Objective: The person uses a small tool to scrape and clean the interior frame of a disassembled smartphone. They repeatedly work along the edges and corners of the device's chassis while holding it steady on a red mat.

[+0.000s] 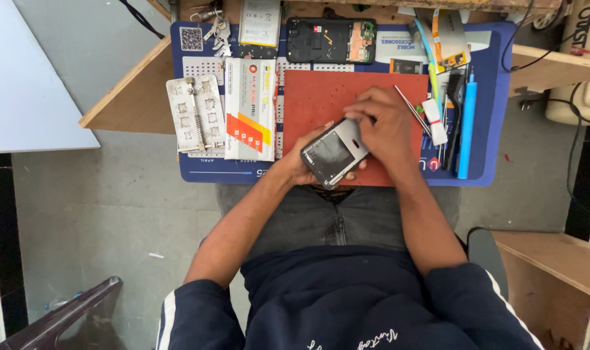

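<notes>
My left hand (306,170) cups a phone's back cover (332,153), grey with a dark inside, tilted above the near edge of a red mat (321,97). My right hand (385,126) rests on the cover's far end, fingers curled over its edge. An opened phone body (330,40) with its circuit board showing lies at the far side of the blue work mat (197,170).
A white and orange box (250,109) and a metal stencil plate (196,115) lie left of the red mat. Tweezers (411,109), a brush (455,97) and a blue tool (466,126) lie at the right. A flat battery pack (259,23) and keys (218,29) sit far left.
</notes>
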Motion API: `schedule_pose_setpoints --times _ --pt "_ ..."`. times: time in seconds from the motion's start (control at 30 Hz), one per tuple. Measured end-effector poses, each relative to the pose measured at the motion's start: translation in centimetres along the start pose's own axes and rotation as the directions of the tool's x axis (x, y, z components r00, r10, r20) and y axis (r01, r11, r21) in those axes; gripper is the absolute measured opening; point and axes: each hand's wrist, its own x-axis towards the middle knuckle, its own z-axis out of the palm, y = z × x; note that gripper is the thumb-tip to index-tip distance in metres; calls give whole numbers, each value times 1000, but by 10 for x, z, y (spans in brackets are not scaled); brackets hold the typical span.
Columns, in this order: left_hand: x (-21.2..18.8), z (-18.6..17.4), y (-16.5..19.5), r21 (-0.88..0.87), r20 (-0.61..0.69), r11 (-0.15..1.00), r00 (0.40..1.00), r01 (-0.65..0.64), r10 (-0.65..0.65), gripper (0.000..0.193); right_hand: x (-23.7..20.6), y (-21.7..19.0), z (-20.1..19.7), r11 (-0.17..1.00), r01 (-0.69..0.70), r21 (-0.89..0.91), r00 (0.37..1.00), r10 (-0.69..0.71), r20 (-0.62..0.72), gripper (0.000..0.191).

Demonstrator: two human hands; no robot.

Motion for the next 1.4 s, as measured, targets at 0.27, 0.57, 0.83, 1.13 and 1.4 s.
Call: schedule_pose_setpoints --times 0.27,0.57,0.83,1.13,1.4 --pt "0 14 3 -56 19 998 1000 24 -23 69 3 5 -7 998 47 -47 997 -50 -56 11" --pt "0 12 4 -40 12 999 1000 15 -15 69 2 5 -5 997 58 -49 997 -61 -53 11" --pt "-1 13 3 -53 8 998 1000 24 -23 69 1 8 -8 997 63 -51 997 -65 -50 12" --pt "-1 15 3 -42 -22 999 1000 14 -15 69 1 5 -7 999 47 9 998 -46 -47 12" --pt "-2 11 1 -19 50 1000 999 -8 9 66 -2 4 -4 993 66 97 998 -66 -8 13"
